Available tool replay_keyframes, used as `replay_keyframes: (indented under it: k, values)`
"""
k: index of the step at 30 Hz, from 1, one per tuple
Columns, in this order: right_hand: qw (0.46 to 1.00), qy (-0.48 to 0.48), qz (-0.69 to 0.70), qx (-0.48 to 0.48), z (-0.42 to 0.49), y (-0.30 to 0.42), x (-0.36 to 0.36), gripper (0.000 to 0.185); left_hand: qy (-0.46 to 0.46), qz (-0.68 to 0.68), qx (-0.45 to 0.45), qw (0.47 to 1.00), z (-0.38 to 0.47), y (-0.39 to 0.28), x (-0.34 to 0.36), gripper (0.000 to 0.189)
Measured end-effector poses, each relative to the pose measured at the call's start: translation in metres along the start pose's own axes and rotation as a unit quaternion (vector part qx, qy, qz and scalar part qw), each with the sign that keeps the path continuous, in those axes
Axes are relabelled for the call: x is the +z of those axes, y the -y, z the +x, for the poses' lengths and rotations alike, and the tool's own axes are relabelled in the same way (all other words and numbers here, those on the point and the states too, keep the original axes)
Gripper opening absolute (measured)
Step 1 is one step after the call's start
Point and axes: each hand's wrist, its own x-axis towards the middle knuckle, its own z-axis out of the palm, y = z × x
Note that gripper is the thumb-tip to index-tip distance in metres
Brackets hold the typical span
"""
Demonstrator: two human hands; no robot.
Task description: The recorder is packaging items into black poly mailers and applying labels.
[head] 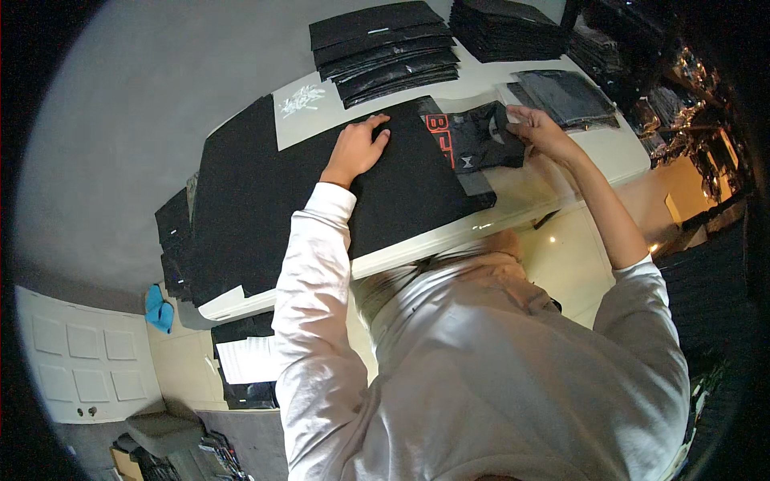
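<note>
A large black cloth (397, 186) lies spread across the white table. My left hand (356, 147) rests palm down on it, thumb apart from the fingers, holding nothing. At the cloth's right end is a folded dark piece (481, 135) with red outlined lettering and a small white mark, apparently a garment or its packaging. My right hand (541, 135) pinches that piece at its far right edge between thumb and fingers. Clear plastic film (523, 180) spreads below and beside it; whether the film wraps the piece, I cannot tell.
Stacks of flat black packages (385, 51) and black folded goods (505, 30) stand along the table's back. Small white pieces (302, 100) lie in a pile. Dark packets in plastic (565, 99) sit at right. Printed sheets (246, 359) lie lower left, near a blue item (159, 309).
</note>
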Motion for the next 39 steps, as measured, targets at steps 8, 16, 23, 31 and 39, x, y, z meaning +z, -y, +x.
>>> replay_keyframes:
  k: [8,16,23,31,39]
  values:
    - [0.999,0.036,-0.026,-0.001,0.019,-0.005,0.018,0.062,-0.014,0.014,0.016,1.0,-0.001,0.002,0.001,0.04]
    - [0.986,0.099,-0.105,-0.085,0.046,-0.002,0.037,0.054,-0.038,0.004,0.035,0.999,-0.001,0.009,0.007,0.04]
    - [0.842,0.092,-0.407,-0.341,0.056,-0.02,0.003,0.076,-0.092,0.015,0.121,0.988,0.004,0.012,0.008,0.038]
    - [0.838,0.174,-0.421,-0.299,0.07,-0.004,0.021,0.101,-0.046,0.014,0.049,0.998,0.003,0.011,0.005,0.038]
    - [0.818,0.165,-0.411,-0.366,0.089,-0.007,0.051,0.101,-0.035,-0.015,0.008,0.999,0.005,0.0,-0.01,0.039]
